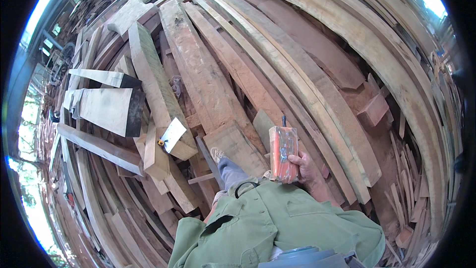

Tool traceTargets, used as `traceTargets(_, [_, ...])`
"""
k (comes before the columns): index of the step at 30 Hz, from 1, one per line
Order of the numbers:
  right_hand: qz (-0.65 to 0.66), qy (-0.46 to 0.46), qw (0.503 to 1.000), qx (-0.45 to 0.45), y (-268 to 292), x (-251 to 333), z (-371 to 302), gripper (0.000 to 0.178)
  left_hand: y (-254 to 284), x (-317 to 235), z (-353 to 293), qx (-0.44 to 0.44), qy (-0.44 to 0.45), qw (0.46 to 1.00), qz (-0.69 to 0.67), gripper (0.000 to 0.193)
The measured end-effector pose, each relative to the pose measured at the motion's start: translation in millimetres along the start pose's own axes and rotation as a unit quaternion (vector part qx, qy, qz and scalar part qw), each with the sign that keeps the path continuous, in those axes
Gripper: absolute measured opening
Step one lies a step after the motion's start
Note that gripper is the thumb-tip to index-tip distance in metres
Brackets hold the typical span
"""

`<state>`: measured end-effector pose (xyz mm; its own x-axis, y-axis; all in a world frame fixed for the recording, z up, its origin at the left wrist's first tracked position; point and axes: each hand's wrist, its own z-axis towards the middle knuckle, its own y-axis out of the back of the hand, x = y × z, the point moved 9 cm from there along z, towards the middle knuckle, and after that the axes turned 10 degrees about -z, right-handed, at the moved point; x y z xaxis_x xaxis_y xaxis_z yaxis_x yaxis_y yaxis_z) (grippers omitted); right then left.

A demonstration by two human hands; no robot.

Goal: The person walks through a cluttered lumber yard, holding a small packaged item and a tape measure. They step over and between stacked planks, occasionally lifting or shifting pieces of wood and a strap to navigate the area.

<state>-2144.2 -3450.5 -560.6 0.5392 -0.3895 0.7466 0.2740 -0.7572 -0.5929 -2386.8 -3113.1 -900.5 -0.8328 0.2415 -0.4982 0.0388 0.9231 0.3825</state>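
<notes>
In front of my green shirt, my right hand [308, 172] is closed around the side of an orange, box-shaped device [284, 155]. A clear, shiny wrap seems to cover it, and a short dark stub sticks up from its top. My thumb rests across its right edge. Of my left arm, a little skin [217, 199] shows at the left edge of the shirt; the fingers there are hidden. On the end of a thick squared beam [163, 94], ahead and to the left, lie a white sheet [174, 135] and a small yellow-and-black tape measure [161, 142].
Long timber planks [297, 79] and beams lie stacked all around, curving toward the right. Two pale beams with dark ends [101, 109] jut out at left. My shoe [216, 155] is on a wide board [235, 144]. Thin offcuts [404, 188] are heaped at right.
</notes>
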Motion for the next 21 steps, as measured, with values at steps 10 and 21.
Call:
traceTargets(10, [-0.147, 0.021, 0.988, -0.048, 16.3, 5.9, -2.9, 0.06, 24.7, -194.4, -39.7, 0.024, -0.236, 0.936, -0.26, 0.031])
traceTargets(21, [-0.205, 0.138, 0.962, -0.117, 8.9, -9.9, -16.2, 0.065, -59.3, -398.2, -198.0, 0.316, -0.183, 0.904, -0.223, 0.069])
